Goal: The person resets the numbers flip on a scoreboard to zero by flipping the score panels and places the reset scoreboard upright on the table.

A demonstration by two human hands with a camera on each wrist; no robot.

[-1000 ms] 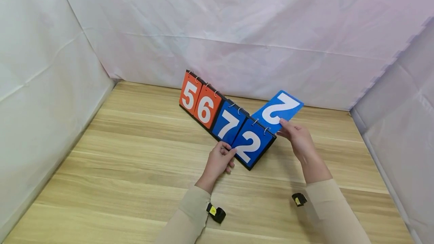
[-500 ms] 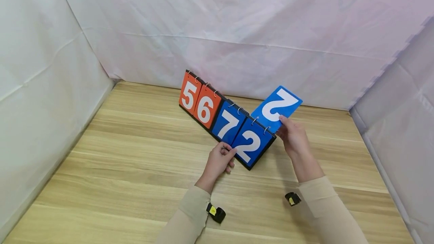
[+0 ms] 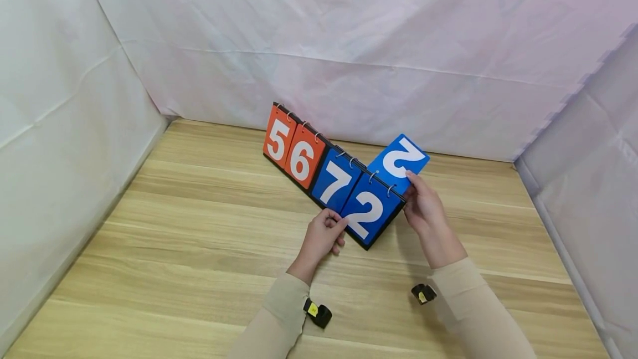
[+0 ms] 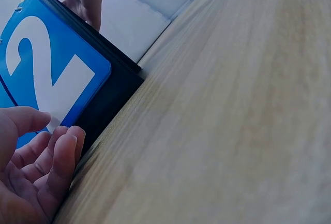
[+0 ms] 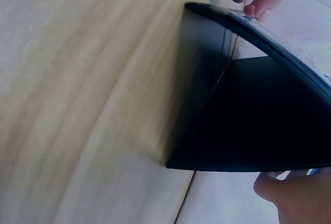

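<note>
A flip scoreboard (image 3: 305, 160) stands at a slant on the table, its cards reading 5 and 6 in orange, then 7 and 2 in blue. Over its top right edge a blue number card (image 3: 391, 160) is turned back, showing an upside-down 2. My right hand (image 3: 427, 206) holds that card by its near right side, thumb on the printed face; its other fingers are mostly hidden. Down at the lower edge, my left hand (image 3: 323, 232) pinches the board, thumb against the front 2 card (image 4: 54, 87). The board's black inside (image 5: 258, 115) shows in the right wrist view.
The board stands on a wood-grain table (image 3: 199, 248). White cloth walls (image 3: 349, 32) close off the back and both sides. Black straps with yellow tags hang near each sleeve, one by the left cuff (image 3: 318, 313) and one by the right (image 3: 423, 293).
My right hand has shifted left, nearer the board, and the turned-back card has risen slightly, then come left and lower. My left hand and the board have stayed put.
</note>
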